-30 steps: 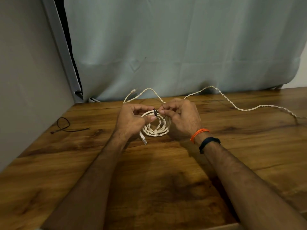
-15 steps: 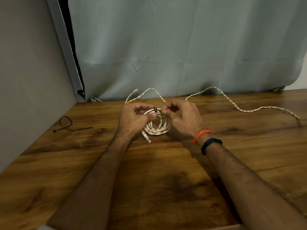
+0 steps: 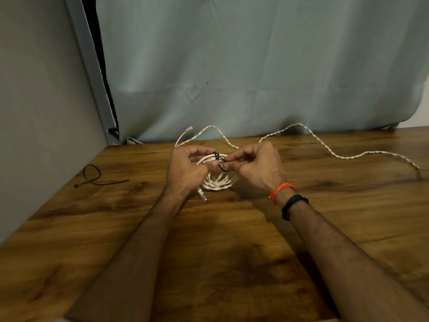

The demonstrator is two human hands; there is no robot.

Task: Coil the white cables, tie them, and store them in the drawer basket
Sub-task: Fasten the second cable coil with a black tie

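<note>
Above the wooden tabletop [image 3: 232, 263], the left hand [image 3: 188, 173] has its grip closed on the top of a coiled white cable [image 3: 219, 182], thumb pressed by the black tie [image 3: 216, 156] wrapped round it. The right hand [image 3: 257, 168] pinches the tie's loose end shut between fingertips. A second white cable [image 3: 325, 147] trails uncoiled behind, and another black tie [image 3: 92, 177] lies far left.

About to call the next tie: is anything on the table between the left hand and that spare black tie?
Nothing visible: only bare table separates the left hand from the spare black tie.
</note>
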